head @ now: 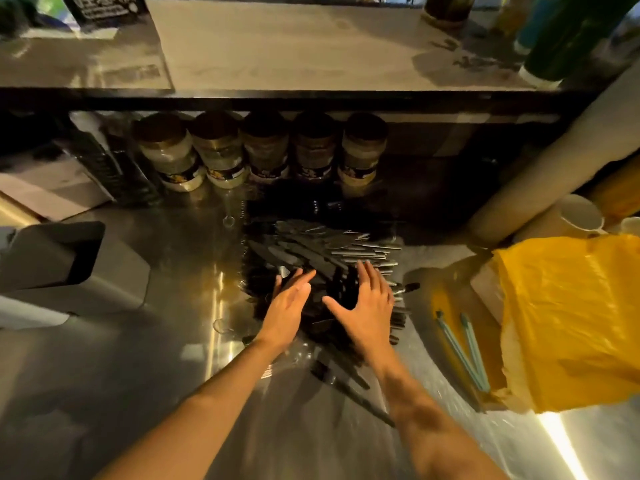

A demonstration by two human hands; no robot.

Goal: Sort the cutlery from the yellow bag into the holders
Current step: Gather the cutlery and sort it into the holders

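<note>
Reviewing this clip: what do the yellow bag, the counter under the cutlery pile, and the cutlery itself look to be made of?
The crumpled yellow bag looks like thin plastic film: creased, slightly glossy. The shiny grey counter seems brushed stainless steel, with streaked reflections of light. The heaped pile of cutlery reads as metal at its pale, glinting ends; the dark handles near both hands are probably plastic, though dim light leaves that open.

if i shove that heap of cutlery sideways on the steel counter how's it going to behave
The cutlery pile is loose and criss-crossed, so it would probably spread and shed pieces rather than move as one. The steel counter looks smooth and shiny, so pieces likely slide easily. Both open hands, left hand and right hand, suit corralling it.
</note>
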